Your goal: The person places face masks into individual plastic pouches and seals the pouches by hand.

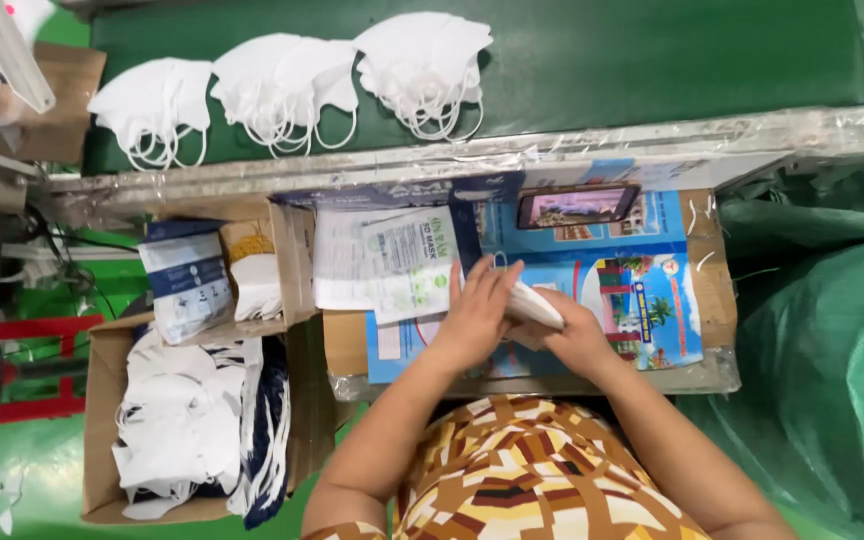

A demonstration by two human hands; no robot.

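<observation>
Mask stack (537, 305) — mostly hidden by hands.

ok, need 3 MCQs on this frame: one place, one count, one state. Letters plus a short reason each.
1. Where is the phone?
A. in the cardboard box of masks
B. at the far edge of the work board, under the belt rail
C. on the green belt

2. How many mask piles lie on the green belt?
A. one
B. three
C. five

3. What are the hands doing?
A. both on a white mask stack
B. both empty
C. one on the phone

Answers: 1 B, it lies beside the rail. 2 B, three separate heaps. 3 A, left hand and right hand grip the stack.
</observation>
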